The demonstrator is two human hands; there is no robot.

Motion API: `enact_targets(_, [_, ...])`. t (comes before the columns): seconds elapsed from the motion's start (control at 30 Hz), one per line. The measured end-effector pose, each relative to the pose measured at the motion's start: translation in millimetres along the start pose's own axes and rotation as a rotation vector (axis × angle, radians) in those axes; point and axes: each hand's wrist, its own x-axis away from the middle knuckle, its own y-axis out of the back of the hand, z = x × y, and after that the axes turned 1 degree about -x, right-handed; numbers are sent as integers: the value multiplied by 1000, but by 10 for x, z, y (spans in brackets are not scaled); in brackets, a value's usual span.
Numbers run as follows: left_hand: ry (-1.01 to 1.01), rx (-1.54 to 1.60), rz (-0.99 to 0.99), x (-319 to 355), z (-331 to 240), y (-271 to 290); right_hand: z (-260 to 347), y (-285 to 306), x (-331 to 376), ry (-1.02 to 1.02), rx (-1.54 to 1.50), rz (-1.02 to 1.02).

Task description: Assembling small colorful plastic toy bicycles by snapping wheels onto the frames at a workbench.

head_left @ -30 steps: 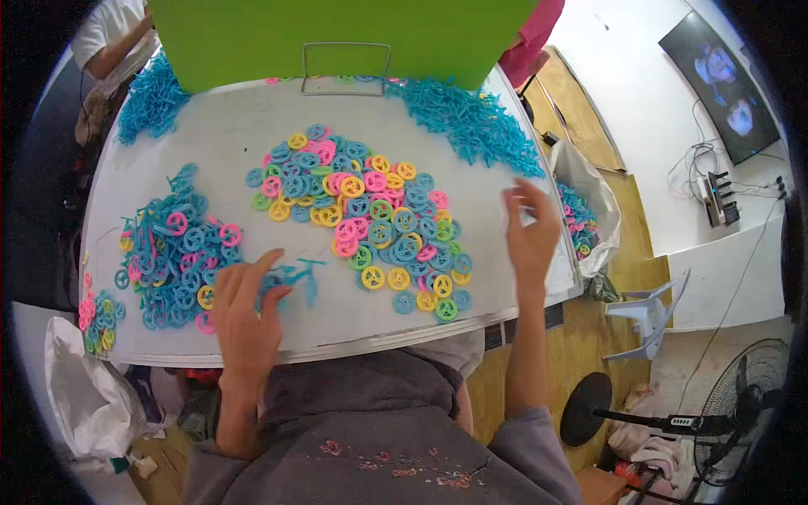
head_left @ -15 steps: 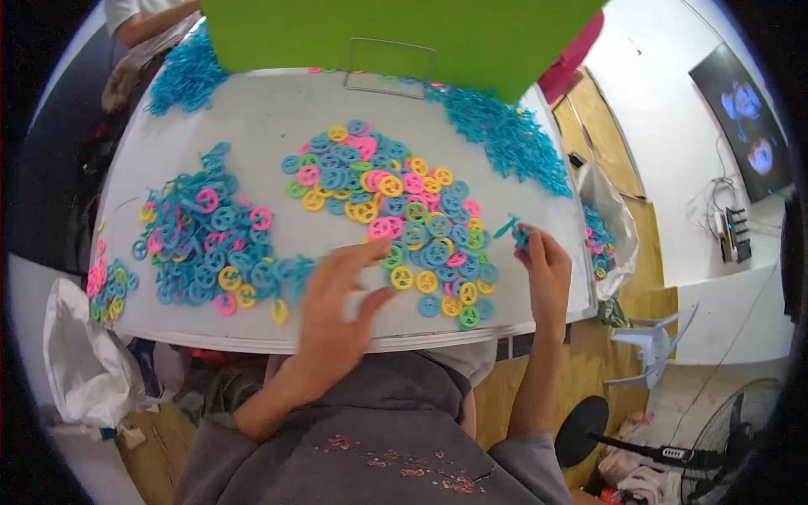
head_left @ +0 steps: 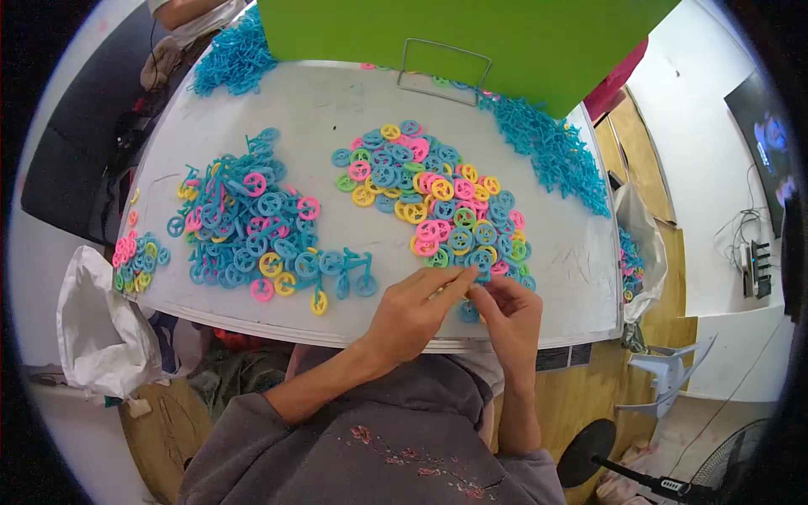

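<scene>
My left hand (head_left: 414, 313) and my right hand (head_left: 512, 324) meet fingertip to fingertip at the near side of a pile of small plastic spoked wheels (head_left: 442, 188). The wheels are blue, pink, yellow and green. Between the fingers a bit of a small blue plastic frame piece (head_left: 483, 277) shows, pinched by my right hand. My left thumb and fingers are closed against it; whatever they hold is hidden. To the left lies a heap of blue frames with wheels on them (head_left: 252, 227).
Blue frame pieces lie heaped at the far right (head_left: 551, 150) and far left (head_left: 236, 59). A green board (head_left: 463, 34) with a wire handle (head_left: 442, 95) stands at the back. Small wheels sit at the left edge (head_left: 139, 257). White sacks (head_left: 99, 328) hang beside the table; a person's arm (head_left: 185, 10) shows beyond.
My hands have come together: the left moved right from the heap's edge, and the right moved left and nearer with the blue frame piece. The view has shifted, moving the table rightward.
</scene>
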Motion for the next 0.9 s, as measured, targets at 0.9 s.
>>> enact_targets(0.9, [648,793,44,-279,187,239,-122,-160,-289,332,-51,-69])
